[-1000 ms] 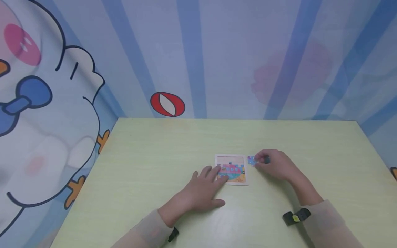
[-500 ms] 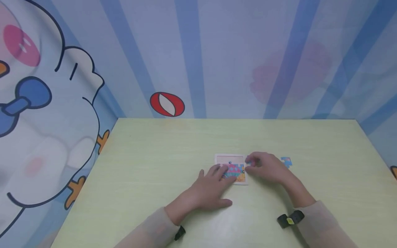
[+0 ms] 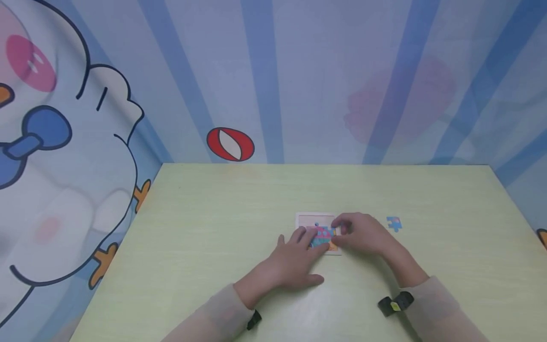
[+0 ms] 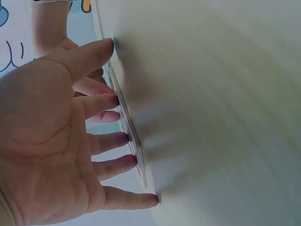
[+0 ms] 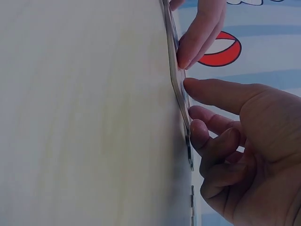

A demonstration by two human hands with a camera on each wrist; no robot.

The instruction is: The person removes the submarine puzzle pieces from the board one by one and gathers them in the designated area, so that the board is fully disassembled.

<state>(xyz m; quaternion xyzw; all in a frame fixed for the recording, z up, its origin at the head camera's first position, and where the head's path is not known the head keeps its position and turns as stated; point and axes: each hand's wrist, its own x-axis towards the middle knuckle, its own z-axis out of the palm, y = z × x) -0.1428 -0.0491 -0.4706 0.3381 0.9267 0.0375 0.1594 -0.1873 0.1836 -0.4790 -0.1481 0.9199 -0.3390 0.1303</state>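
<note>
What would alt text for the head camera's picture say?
A person's left hand spreads over a partly filled framed jigsaw while the right hand touches its right side. A loose bluish piece lies farther right on the pale table.

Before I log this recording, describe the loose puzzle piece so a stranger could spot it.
On the pale table, find the white puzzle frame. In the head view, right of the right hand lies a small, mostly blue piece. Unlike the pieces in the frame, it lies apart on the table.
</note>
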